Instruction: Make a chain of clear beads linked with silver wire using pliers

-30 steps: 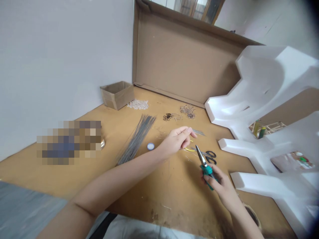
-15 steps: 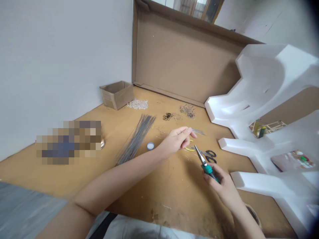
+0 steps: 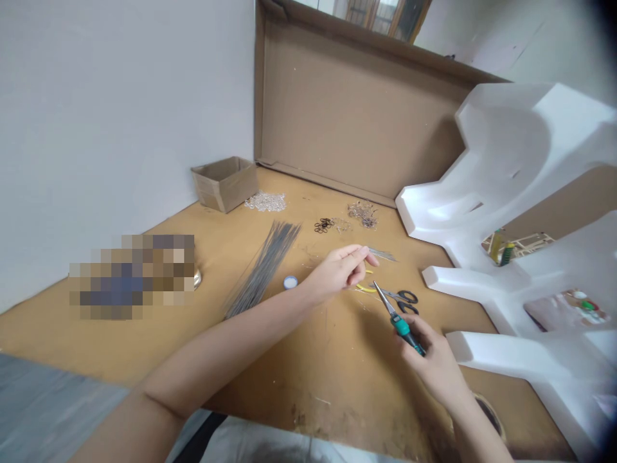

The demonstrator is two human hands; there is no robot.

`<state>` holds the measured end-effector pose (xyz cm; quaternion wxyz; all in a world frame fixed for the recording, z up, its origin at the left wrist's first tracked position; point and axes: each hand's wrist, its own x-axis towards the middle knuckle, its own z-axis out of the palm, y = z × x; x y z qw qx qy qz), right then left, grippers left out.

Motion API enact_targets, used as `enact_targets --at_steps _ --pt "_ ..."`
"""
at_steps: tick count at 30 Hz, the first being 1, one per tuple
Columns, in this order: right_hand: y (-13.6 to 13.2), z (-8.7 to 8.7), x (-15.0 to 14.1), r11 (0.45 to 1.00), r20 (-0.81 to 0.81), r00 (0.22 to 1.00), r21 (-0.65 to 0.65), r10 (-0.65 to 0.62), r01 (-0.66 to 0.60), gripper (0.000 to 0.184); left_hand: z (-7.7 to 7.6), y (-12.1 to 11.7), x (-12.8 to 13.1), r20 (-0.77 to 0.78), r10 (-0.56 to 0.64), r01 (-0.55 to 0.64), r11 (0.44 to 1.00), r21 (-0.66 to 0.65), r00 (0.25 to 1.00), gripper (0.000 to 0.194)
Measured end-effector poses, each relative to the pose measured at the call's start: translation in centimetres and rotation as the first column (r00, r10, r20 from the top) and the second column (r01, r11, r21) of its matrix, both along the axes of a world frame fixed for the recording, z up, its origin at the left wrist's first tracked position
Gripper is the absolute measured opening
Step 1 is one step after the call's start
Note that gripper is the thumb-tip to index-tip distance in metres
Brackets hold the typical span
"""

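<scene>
My right hand (image 3: 431,360) grips green-handled needle-nose pliers (image 3: 396,319), their closed tip pointing up and left toward my left hand. My left hand (image 3: 340,270) hovers over the brown table (image 3: 144,347) with its fingertips pinched together; whatever they hold is too small to make out. Just beyond the pliers lie black-handled scissors (image 3: 403,300) and a yellow-handled tool (image 3: 365,287), mostly hidden by my left hand.
A bundle of thin grey wires (image 3: 264,268) and a small white disc (image 3: 290,281) lie to the left. Farther back are a small cardboard box (image 3: 225,182), clear beads (image 3: 265,202), black rings (image 3: 324,226) and metal bits (image 3: 364,214). White foam packing (image 3: 511,212) fills the right; cardboard (image 3: 357,109) stands behind.
My right hand has tilted the pliers flatter and shifted them slightly left toward my left hand. My left hand has barely moved.
</scene>
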<state>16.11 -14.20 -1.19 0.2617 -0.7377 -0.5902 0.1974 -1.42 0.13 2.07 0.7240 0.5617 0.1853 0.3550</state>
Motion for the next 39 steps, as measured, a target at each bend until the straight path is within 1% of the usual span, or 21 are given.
enact_targets --at_steps 3,5,7,10,15,17,19,21,23,25,27,30,33,36,38,39 --pt "0.0 -0.1 0.1 0.996 0.057 0.995 0.053 -0.077 0.074 0.025 -0.2 0.0 0.2 0.040 0.016 -0.015 1.000 -0.027 0.999 0.026" --pt "0.1 0.0 0.1 0.986 0.060 0.989 0.099 -0.139 0.132 0.026 -0.3 0.0 0.5 0.051 0.048 -0.046 0.998 -0.040 0.998 0.020" --pt "0.4 0.1 0.1 0.973 0.045 0.981 0.143 -0.191 0.183 0.028 -0.5 -0.1 0.8 0.028 0.072 -0.070 0.997 -0.042 0.997 0.021" --pt "0.8 0.3 -0.3 0.953 0.038 0.969 0.195 -0.245 0.233 0.031 -0.9 -0.3 1.2 -0.009 0.074 -0.074 0.996 -0.052 0.997 0.024" --pt "1.2 0.2 -1.1 0.946 0.028 0.973 0.243 -0.227 0.214 0.031 -1.6 -0.4 1.7 0.060 0.102 -0.092 0.985 -0.144 0.993 0.024" --pt "1.2 0.3 -1.2 0.951 0.007 0.980 0.242 -0.200 0.192 0.030 -1.6 -0.6 1.7 0.106 0.092 -0.071 0.980 -0.188 0.990 0.024" --pt "1.0 0.5 -1.1 0.962 -0.022 0.988 0.224 -0.153 0.154 0.028 -1.4 -0.8 1.7 0.179 0.066 -0.022 0.971 -0.236 0.982 0.023" --pt "0.8 0.8 -0.6 0.975 -0.050 0.995 0.197 -0.090 0.098 0.028 -1.2 -1.0 1.5 0.249 0.015 0.053 0.964 -0.261 0.968 0.021" --pt "0.5 1.3 0.2 0.988 -0.069 0.998 0.152 -0.015 0.025 0.028 -1.0 -1.1 1.3 0.277 -0.073 0.145 0.958 -0.249 0.958 0.020" --pt "0.2 2.1 1.2 0.995 -0.094 0.993 0.071 0.071 -0.064 0.027 -0.9 -0.9 1.0 0.259 -0.173 0.230 0.951 -0.206 0.950 0.020" --pt "0.0 3.1 2.2 0.986 -0.155 0.975 -0.016 0.162 -0.166 0.025 -0.8 -0.7 0.7 0.224 -0.248 0.284 0.947 -0.148 0.943 0.019" --pt "-0.1 4.9 3.3 0.935 -0.299 0.916 -0.152 0.267 -0.322 0.017 -0.8 -0.5 0.3 0.171 -0.312 0.326 0.944 -0.060 0.935 0.018" --pt "0.1 6.2 3.6 0.875 -0.443 0.853 -0.249 0.278 -0.414 0.018 -0.7 -0.7 0.1 0.135 -0.366 0.373 0.928 -0.028 0.921 0.020" --pt "0.3 6.6 3.7 0.816 -0.573 0.781 -0.310 0.249 -0.488 0.025 -0.6 -1.0 0.1 0.123 -0.410 0.418 0.908 -0.041 0.904 0.024" --pt "0.4 6.3 3.8 0.804 -0.646 0.731 -0.306 0.218 -0.510 0.029 -0.6 -1.0 0.1 0.118 -0.417 0.426 0.903 -0.057 0.901 0.024" --pt "0.4 6.0 3.8 0.811 -0.674 0.711 -0.294 0.199 -0.506 0.030 -0.5 -0.8 0.1 0.111 -0.413 0.421 0.905 -0.061 0.904 0.024"
